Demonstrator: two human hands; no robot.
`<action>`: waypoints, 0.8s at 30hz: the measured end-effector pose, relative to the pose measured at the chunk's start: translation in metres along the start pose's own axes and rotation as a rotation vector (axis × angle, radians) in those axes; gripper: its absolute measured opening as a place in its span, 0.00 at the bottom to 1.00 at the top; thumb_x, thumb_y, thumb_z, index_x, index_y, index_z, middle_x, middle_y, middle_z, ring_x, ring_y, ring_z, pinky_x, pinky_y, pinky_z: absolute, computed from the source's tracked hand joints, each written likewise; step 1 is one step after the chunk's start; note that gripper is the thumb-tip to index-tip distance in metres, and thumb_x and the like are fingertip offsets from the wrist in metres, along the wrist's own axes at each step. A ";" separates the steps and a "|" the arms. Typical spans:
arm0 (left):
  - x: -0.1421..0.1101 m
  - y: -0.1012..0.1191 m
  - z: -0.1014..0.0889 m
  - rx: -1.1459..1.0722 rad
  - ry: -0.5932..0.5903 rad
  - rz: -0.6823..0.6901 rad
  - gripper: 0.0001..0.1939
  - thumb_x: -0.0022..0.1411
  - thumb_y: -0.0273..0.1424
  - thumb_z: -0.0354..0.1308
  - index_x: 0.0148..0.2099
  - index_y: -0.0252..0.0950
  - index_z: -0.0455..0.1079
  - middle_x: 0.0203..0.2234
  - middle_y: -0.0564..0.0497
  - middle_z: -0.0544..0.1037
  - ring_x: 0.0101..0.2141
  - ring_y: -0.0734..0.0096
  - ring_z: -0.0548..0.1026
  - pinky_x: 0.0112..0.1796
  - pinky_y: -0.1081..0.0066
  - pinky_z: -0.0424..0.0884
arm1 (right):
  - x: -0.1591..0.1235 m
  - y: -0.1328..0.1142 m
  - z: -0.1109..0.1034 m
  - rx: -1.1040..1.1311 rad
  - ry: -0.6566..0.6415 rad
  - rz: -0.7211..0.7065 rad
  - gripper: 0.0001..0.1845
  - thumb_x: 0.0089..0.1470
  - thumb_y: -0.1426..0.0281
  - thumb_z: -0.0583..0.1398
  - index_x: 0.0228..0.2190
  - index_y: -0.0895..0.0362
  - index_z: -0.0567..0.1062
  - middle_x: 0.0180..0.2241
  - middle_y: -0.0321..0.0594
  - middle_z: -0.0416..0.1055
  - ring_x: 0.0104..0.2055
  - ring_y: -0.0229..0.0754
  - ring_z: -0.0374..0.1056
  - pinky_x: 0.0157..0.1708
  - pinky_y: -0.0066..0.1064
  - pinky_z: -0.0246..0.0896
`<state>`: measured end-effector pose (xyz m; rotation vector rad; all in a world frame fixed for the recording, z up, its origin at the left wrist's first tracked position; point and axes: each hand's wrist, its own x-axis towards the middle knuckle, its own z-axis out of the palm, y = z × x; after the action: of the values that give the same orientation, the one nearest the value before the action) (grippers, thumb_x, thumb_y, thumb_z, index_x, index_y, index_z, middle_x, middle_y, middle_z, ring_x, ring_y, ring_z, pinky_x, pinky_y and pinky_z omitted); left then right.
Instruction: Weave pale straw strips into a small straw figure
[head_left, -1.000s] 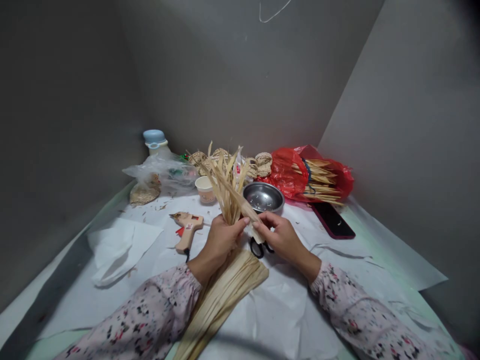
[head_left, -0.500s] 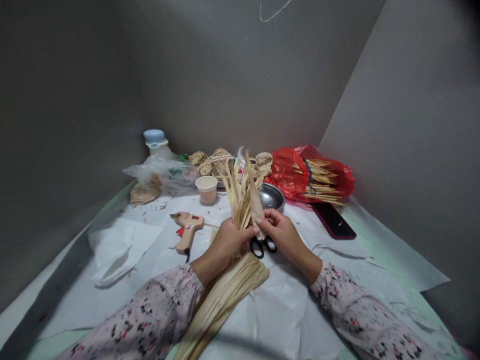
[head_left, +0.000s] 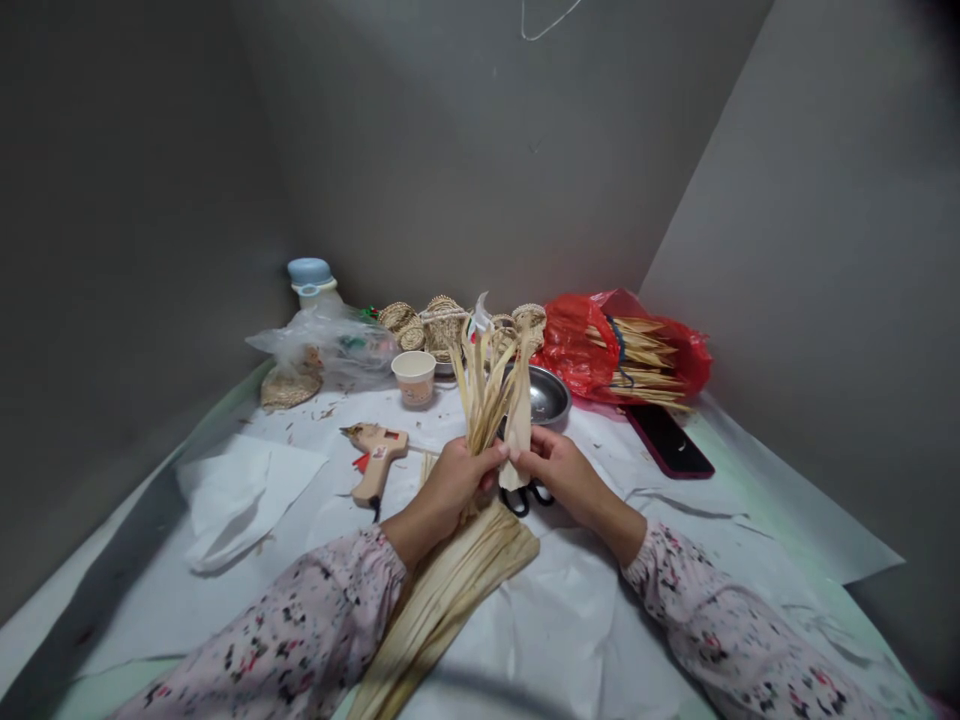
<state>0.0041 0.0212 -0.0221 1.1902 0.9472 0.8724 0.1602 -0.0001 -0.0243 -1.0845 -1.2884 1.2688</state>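
Observation:
My left hand grips a bundle of dried pale husk strips that stands upright above my fist. My right hand pinches a wider pale strip at the side of that bundle, and my fingertips nearly meet in front of it. Under my hands lie black-handled scissors, partly hidden. A flat sheaf of long dried strips lies beneath my left forearm, and its upper end sits just below my left hand.
A hot glue gun lies left of my hands on white paper. Behind stand a steel bowl, a paper cup, woven straw pieces, a plastic bag, a blue-capped bottle, a red bag of strips and a phone.
The bundle has swung from leaning right to nearly upright. My hands have drawn closer together, and the wider strip now stands almost vertical against the bundle.

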 end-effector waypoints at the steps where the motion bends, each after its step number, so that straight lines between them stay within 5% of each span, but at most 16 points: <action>1: 0.000 -0.001 0.000 -0.008 0.004 -0.012 0.18 0.51 0.41 0.64 0.23 0.36 0.62 0.12 0.58 0.62 0.14 0.80 0.56 0.18 0.76 0.49 | 0.000 0.000 0.000 -0.012 0.012 0.009 0.13 0.46 0.68 0.62 0.37 0.58 0.75 0.32 0.37 0.76 0.31 0.39 0.69 0.31 0.28 0.61; 24: -0.002 -0.001 0.003 -0.038 -0.033 -0.066 0.21 0.50 0.45 0.64 0.22 0.35 0.61 0.11 0.58 0.61 0.14 0.82 0.56 0.17 0.77 0.48 | -0.001 -0.001 0.001 -0.063 -0.009 0.054 0.08 0.49 0.65 0.60 0.28 0.58 0.73 0.23 0.35 0.70 0.23 0.36 0.60 0.23 0.27 0.53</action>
<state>0.0063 0.0177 -0.0226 1.1314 0.9339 0.8131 0.1590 -0.0017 -0.0230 -1.1655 -1.3214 1.2822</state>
